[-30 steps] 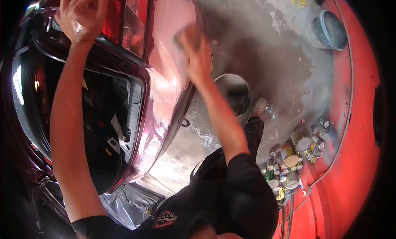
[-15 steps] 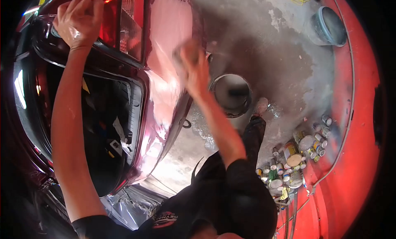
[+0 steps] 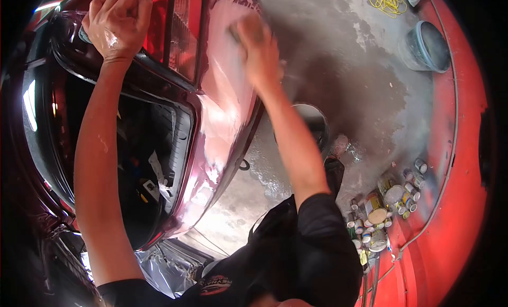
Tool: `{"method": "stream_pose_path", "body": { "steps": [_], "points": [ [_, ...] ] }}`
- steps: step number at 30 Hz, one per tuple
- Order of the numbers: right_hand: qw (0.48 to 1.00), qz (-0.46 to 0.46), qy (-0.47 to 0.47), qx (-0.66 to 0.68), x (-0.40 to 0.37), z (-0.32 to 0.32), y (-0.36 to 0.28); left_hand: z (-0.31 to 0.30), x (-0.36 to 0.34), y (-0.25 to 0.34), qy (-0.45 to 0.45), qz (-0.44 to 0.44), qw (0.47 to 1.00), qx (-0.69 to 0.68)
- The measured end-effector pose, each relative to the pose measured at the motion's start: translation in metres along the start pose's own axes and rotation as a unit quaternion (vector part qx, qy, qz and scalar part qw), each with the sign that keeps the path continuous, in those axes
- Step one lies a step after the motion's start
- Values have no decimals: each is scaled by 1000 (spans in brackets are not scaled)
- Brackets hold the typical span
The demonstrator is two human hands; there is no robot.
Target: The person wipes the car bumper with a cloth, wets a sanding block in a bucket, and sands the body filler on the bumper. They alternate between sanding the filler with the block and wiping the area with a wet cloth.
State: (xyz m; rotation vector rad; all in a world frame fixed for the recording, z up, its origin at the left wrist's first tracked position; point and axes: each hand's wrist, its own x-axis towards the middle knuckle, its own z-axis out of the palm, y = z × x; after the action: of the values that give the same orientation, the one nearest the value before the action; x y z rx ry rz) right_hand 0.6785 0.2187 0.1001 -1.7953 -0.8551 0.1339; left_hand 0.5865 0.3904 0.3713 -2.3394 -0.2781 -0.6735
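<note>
My right hand (image 3: 259,53) is pressed to the pale pink, patchy bumper (image 3: 225,103) of a dark red car, with a dark, flat sanding pad (image 3: 234,33) under its fingers; motion blurs both. Beside the red tail light (image 3: 154,29), my left hand (image 3: 117,26) is closed, and a wet white smear shows on its back. A bit of something grey-blue and rough (image 3: 83,35) peeks out past its fingers, mostly hidden. Below the left hand, the car's rear opening (image 3: 140,148) is dark inside.
A bucket (image 3: 312,114) stands on the wet floor, partly behind my right forearm. Another bucket (image 3: 429,47) sits by the red wall (image 3: 468,148). Several paint cans (image 3: 377,216) crowd the floor at lower right. A yellow cord (image 3: 386,1) lies coiled at the top.
My right hand has moved up along the bumper with the pad. The view has shifted slightly, so the car and left hand appear a little further right. My left hand keeps its place by the tail light.
</note>
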Motion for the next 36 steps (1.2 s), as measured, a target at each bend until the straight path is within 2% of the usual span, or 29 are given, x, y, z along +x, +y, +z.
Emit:
{"method": "stream_pose_path", "body": {
  "steps": [1,4,6,7,8,9,11,13,15,18,19,21,22,24,25,26,27,29,30,32,33,34,35,36],
  "points": [
    [1000,7,11,-21,31,-1,-2,1,0,-1,6,1,1000,-4],
    [998,34,24,-36,50,7,-4,-3,-1,1,0,-10,1000,2],
    [996,-63,36,-49,-12,13,-7,-3,3,7,13,-16,1000,-2],
    [994,-66,2,-92,-56,21,-11,-3,3,10,28,-16,999,-6],
    [988,-117,81,-66,-91,36,-11,-3,5,11,42,-16,999,-9],
    [995,-82,36,-47,-108,21,-27,-5,7,11,38,-23,999,-13],
    [991,-92,40,-91,-79,29,-19,-6,5,12,23,-33,999,-22],
    [994,-86,-3,-75,-7,19,-14,-5,5,9,23,-15,1000,-15],
    [999,-34,-12,-36,60,12,-17,-4,2,8,17,-11,1000,-11],
    [999,-7,-7,-39,66,7,-22,-6,1,9,12,-15,1000,-14],
    [990,67,-16,127,48,0,-27,-7,3,11,17,-13,1000,-13],
    [993,8,24,118,-28,8,-16,-7,6,13,22,-22,999,-17],
    [988,-121,74,-52,-66,18,-7,-6,7,16,18,-29,999,-19],
    [987,-143,59,-50,-95,5,-6,-10,6,14,25,-34,998,-37],
    [987,-152,48,-32,-76,5,2,-11,5,13,37,-29,998,-48],
    [989,-143,40,-13,-39,6,18,-11,3,11,-11,-63,997,-41],
    [991,-132,32,4,8,12,35,-17,5,15,-23,-70,997,-32],
    [997,-79,3,20,88,32,70,-10,4,12,36,-67,995,-66],
    [998,-62,2,20,100,41,81,-9,3,14,32,-69,995,-66],
    [999,-28,-10,-13,73,32,58,-11,2,16,15,-78,995,-67],
    [990,-129,47,-43,46,28,44,-13,3,18,-1,-86,994,-66],
    [992,-128,-4,12,10,22,30,-14,3,19,0,-95,993,-75],
    [979,-202,24,13,-25,23,15,-13,3,21,-1,-104,991,-86],
    [985,-167,12,-32,-75,19,-3,-11,3,22,11,-107,991,-83]
  ]
}}
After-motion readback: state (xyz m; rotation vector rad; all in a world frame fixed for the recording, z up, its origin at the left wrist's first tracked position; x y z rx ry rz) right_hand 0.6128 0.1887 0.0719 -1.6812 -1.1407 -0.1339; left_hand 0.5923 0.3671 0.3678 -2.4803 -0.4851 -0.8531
